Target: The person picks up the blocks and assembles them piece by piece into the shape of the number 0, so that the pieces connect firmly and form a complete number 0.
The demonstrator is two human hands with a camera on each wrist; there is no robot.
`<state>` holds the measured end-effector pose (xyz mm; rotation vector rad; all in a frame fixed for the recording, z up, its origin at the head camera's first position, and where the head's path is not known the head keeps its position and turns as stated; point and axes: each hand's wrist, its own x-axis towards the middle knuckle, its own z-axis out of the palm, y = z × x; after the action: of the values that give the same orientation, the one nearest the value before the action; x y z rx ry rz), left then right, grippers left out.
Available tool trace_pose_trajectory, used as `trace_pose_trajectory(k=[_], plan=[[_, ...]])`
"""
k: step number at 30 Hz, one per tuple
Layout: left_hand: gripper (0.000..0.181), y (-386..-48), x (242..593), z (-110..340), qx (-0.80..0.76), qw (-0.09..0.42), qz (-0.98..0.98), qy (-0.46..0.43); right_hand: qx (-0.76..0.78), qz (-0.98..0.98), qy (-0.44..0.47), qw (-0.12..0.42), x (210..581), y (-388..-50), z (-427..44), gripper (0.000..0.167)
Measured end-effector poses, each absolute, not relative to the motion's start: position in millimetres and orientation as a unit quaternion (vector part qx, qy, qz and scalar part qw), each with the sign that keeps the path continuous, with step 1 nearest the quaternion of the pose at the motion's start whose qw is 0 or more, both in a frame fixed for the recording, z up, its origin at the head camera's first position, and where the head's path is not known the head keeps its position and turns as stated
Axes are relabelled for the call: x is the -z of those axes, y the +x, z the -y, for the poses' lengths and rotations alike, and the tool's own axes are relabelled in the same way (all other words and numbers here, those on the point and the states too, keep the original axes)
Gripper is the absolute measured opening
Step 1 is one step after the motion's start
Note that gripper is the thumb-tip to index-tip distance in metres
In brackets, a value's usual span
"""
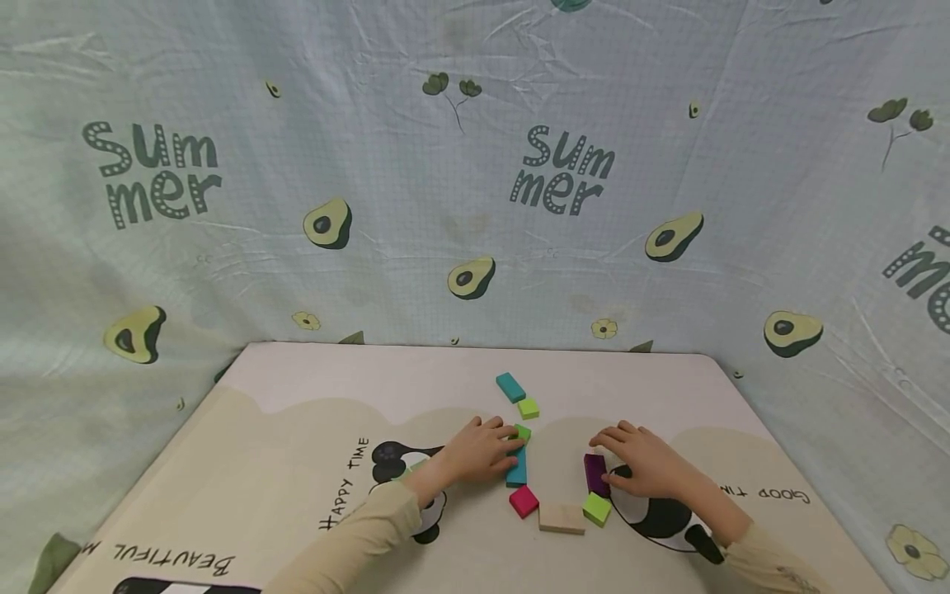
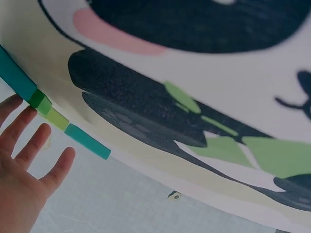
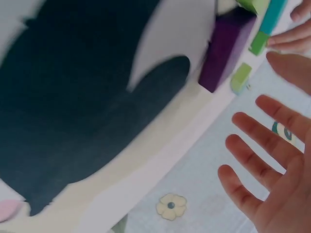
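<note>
My left hand (image 1: 478,452) lies beside a curved row of blocks, its fingertips at a green block (image 1: 524,433) and a blue block (image 1: 517,470). In the left wrist view its fingers are spread, and those nearest the row seem to touch it. Beyond stand a lime block (image 1: 529,408) and a teal block (image 1: 510,387). My right hand (image 1: 646,462) hovers around a purple block (image 1: 596,475), thumb near its side; the right wrist view shows the fingers extended and apart from the block. A lime-green block (image 1: 597,509) sits at the purple block's near end.
Nearer me, a crimson block (image 1: 524,502) and a plain wooden block (image 1: 562,519) continue the curve between the hands. The tabletop (image 1: 297,462) carries printed panda figures and lettering. A patterned cloth (image 1: 401,181) hangs behind the table's far edge and at both sides.
</note>
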<state>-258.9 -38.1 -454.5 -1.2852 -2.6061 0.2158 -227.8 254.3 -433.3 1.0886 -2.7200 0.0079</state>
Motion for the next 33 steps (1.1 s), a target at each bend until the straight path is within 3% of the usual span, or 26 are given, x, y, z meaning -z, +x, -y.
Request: trace_pose_trajectory(k=[5, 13, 25, 33], plan=[[0.039, -258.1, 453.4, 38.0, -0.052, 0.101, 0.893, -0.435, -0.015, 0.918, 0.37, 0.14, 434.1, -252.0, -246.6, 0.032], [0.038, -257.5, 452.1, 35.5, -0.069, 0.089, 0.896, -0.429, -0.049, 0.865, 0.46, 0.196, 445.9, -301.0, -227.2, 0.023], [0.039, -256.1, 452.0, 32.8, -0.075, 0.077, 0.9, -0.422, -0.011, 0.892, 0.433, 0.128, 445.9, -327.8, -194.5, 0.027], [0.04, -257.2, 454.4, 32.5, -0.08, 0.087, 0.898, -0.424, 0.014, 0.895, 0.431, 0.115, 450.8, -335.6, -187.2, 0.029]])
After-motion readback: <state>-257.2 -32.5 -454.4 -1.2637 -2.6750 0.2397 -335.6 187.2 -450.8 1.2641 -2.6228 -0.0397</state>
